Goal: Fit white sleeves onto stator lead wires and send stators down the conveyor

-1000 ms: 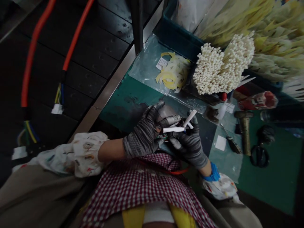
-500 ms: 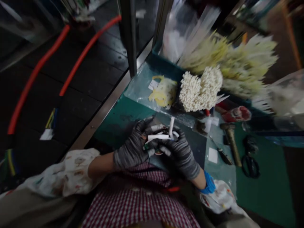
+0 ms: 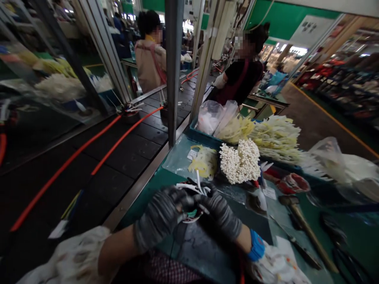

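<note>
Both of my hands wear grey striped gloves and hold one small round wired part (image 3: 192, 215) over the green table. White sleeved wires (image 3: 197, 182) stick up and out of its top; a bit of green shows low between my fingers. My left hand (image 3: 166, 211) is closed around its left side. On the right side, my right hand (image 3: 217, 207) is closed on it, the fingers near the base of the white sleeves. Much of the part is hidden by the gloves.
Beyond my hands lie a bundle of white sticks (image 3: 240, 161), yellow ties (image 3: 204, 159) and a tray (image 3: 217, 138) of yellowish strips. A hammer (image 3: 308, 228), a narrow tool (image 3: 304, 250) and scissors (image 3: 349, 252) are at right. Red cables (image 3: 74, 165) lie on the conveyor (image 3: 142, 146). Two people work farther off.
My view has tilted up, so the people and the hall now show. Both hands still hold the wired part, and they appear lower in the picture.
</note>
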`<control>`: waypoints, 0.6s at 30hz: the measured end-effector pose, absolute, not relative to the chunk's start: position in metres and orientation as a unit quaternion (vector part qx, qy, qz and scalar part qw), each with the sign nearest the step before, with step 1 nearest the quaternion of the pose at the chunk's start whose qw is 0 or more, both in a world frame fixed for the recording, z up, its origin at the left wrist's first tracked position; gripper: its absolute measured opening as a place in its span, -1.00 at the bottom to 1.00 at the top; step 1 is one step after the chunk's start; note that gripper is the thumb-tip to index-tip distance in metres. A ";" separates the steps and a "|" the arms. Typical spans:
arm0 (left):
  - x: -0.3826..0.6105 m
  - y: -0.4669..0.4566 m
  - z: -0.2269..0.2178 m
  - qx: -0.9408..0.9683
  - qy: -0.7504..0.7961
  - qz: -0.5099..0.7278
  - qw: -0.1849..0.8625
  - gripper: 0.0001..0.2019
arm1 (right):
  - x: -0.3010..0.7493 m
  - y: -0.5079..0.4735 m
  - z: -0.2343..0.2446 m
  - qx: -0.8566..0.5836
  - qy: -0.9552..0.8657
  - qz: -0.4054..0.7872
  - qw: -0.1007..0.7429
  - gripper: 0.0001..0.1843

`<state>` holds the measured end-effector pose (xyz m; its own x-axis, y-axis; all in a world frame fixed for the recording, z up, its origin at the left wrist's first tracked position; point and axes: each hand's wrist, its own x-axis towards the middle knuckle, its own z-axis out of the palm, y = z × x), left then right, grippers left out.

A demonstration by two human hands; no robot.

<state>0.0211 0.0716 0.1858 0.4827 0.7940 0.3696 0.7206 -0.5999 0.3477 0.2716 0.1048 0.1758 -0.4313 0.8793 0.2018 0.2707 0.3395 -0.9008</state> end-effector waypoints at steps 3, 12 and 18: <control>0.034 0.066 0.199 0.917 0.343 0.201 0.040 -0.84 | 0.283 0.095 0.179 -0.370 -0.775 0.374 0.349 -0.73; 0.034 0.036 0.195 0.926 0.358 0.104 -0.060 -0.70 | 0.300 0.090 0.183 -0.314 -0.842 0.317 0.301 -0.84; 0.011 0.055 0.181 0.932 0.320 0.172 0.003 -0.67 | 0.295 0.092 0.183 -0.359 -0.811 0.344 0.307 -0.81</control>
